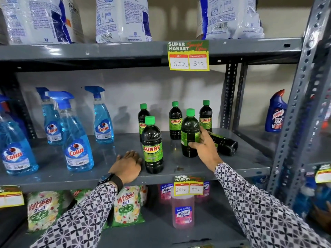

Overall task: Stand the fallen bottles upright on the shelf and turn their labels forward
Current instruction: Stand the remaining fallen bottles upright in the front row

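Several dark Sunny bottles with green caps stand on the grey middle shelf (107,154). My right hand (204,145) grips one upright bottle (189,133) whose label faces sideways, away from me. Behind that hand a fallen bottle (225,144) lies on its side, base toward me. My left hand (128,165) rests flat on the shelf, just left of a front bottle (152,145) with its label forward. Three more upright bottles (175,120) stand at the back, labels forward.
Blue Colin spray bottles (77,138) fill the shelf's left half. A Harpic bottle (275,111) stands on the neighbouring rack at right. Detergent bags sit above, Wheel packs (127,206) and a pink Lizol bottle (182,210) below. Price tags (189,56) hang from the shelf edges.
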Tool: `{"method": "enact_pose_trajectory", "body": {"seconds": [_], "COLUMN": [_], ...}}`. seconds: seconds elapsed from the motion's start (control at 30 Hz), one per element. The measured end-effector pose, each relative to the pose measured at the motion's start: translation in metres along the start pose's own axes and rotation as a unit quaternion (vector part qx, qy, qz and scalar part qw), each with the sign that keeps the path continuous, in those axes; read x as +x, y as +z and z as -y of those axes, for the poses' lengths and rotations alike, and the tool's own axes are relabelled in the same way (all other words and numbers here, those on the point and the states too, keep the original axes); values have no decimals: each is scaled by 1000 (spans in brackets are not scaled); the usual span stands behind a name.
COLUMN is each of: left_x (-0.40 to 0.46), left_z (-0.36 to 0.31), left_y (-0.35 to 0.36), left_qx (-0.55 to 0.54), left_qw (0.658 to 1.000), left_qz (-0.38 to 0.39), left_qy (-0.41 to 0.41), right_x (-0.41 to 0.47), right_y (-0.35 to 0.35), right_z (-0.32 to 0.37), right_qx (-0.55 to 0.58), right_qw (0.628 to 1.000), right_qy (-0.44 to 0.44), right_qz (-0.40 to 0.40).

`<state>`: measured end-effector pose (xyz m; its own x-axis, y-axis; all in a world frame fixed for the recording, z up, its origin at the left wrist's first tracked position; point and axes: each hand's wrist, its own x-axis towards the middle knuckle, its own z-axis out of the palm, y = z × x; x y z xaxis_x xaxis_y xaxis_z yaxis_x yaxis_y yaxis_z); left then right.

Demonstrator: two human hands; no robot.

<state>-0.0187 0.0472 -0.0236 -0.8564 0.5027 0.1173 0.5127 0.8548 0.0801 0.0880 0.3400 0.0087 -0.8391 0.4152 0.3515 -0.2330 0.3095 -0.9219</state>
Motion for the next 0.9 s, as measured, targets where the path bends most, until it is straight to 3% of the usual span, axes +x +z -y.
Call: {"method": "enact_pose_trajectory", "body": {"seconds": [0.2,0.4,0.6,0.77,0.9], "left_x": [0,0,-2,0,-2], "left_z": [1,-2,-3,-1,-3], "left_y": [1,-1,-2,-1,-2], "left_qx": [-4,-7,-21,2,-8], "left_qw": [1000,1000,1000,1000,1000], "left_qz": [2,2,0,5,0], "left_qy": [-2,-8,-11,-8,-10], "right_x": [3,-2,3,3,7], "right_y": [5,2,6,5,7], "right_z": [-3,0,-3,-2,-8], "right_qx": [-109,-94,-155,-127,-169], "right_qw": [992,995,985,989,981], "right_qy": [-37,-42,-42,-63,-72], "right_qz": [-56,-14,-63,-38,-65]}}
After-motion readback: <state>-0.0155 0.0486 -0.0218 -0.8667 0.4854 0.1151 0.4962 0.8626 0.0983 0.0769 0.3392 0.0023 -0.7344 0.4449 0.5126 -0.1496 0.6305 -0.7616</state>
